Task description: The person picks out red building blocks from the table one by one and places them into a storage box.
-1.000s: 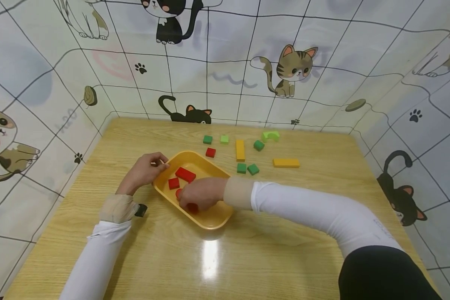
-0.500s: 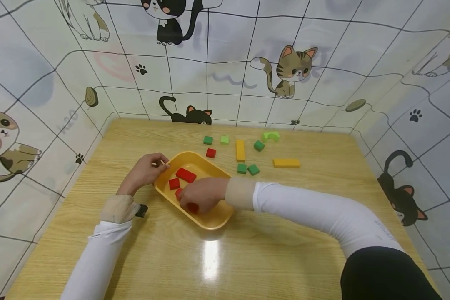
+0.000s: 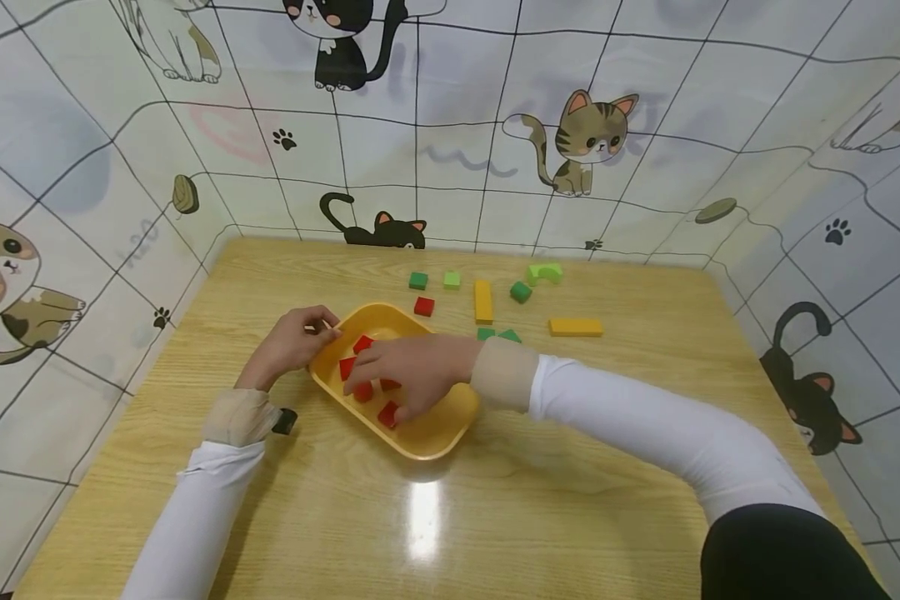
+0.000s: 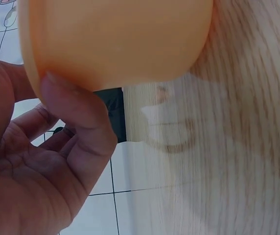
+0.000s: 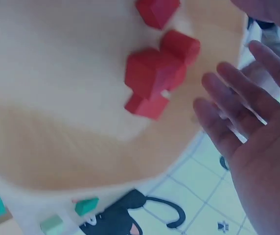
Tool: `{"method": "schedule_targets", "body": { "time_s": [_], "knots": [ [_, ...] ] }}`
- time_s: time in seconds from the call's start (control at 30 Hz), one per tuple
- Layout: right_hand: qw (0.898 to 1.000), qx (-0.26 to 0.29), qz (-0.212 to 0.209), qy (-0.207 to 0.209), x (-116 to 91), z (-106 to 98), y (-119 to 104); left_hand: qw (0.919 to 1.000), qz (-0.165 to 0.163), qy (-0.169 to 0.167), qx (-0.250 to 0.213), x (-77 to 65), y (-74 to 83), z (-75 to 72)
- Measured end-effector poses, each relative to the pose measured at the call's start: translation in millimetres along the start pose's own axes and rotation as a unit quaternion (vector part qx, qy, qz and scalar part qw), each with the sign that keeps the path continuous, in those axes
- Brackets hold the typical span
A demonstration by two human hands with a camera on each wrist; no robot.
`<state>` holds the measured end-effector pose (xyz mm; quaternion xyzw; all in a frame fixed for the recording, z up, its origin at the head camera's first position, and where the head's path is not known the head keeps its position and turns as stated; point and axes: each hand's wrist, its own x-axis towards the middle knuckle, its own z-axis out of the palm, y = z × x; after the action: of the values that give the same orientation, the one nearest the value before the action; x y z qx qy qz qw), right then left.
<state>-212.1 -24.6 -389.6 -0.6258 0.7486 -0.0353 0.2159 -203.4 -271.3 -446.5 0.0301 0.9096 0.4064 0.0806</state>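
Observation:
A yellow plastic tray (image 3: 450, 421) stands on the wooden table, turned at an angle. My left hand (image 3: 288, 340) pinches its rim at the left corner; in the left wrist view the thumb (image 4: 76, 105) presses against the tray wall (image 4: 125, 39). Over the tray is my right hand (image 3: 420, 367), fingers spread and holding nothing. Several red blocks lie in the tray, among them a red cylinder (image 5: 185, 45), a larger red block (image 5: 147, 73) and a separate red block (image 3: 387, 414) near the right thumb. The right hand partly covers them in the head view.
Behind the tray lie a red block (image 3: 423, 307), a dark green block (image 3: 418, 281), a light green block (image 3: 452, 281) and a light green arch (image 3: 544, 272). Two yellow bars, one upright in view (image 3: 483, 302), one crosswise (image 3: 574, 327), lie farther right. A cat-patterned sheet (image 3: 450, 150) surrounds the table.
My right hand has let go of a red block inside the tray, spread its fingers and risen slightly to the right. The left hand keeps its place on the rim.

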Motion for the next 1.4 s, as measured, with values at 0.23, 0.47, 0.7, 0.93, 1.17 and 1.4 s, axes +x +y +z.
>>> {"method": "schedule_targets", "body": {
  "time_s": [0.23,0.47,0.7,0.93,1.17,1.4],
  "knots": [
    [0.998,-0.001,0.008,0.066,-12,-17,8,0.9998,0.004,-0.002,-0.018,-1.8,-0.8,-0.9],
    [0.99,-0.038,0.059,0.121,-24,-35,27,0.9999,0.01,0.001,-0.014,-1.9,-1.0,0.0],
    [0.975,0.004,0.143,0.168,-36,-39,66,0.9999,0.004,0.01,0.0,-1.5,-0.4,1.1],
    [0.963,0.059,0.192,0.179,-41,-31,103,0.9999,-0.001,0.012,-0.002,-1.9,-0.8,2.0],
    [0.957,0.098,0.215,0.168,-37,-21,123,0.9999,-0.003,0.015,0.002,-0.8,-1.6,1.8],
    [0.956,0.106,0.23,0.146,-22,-3,141,0.9999,-0.007,0.013,-0.001,0.1,-1.9,1.4]
  ]
}}
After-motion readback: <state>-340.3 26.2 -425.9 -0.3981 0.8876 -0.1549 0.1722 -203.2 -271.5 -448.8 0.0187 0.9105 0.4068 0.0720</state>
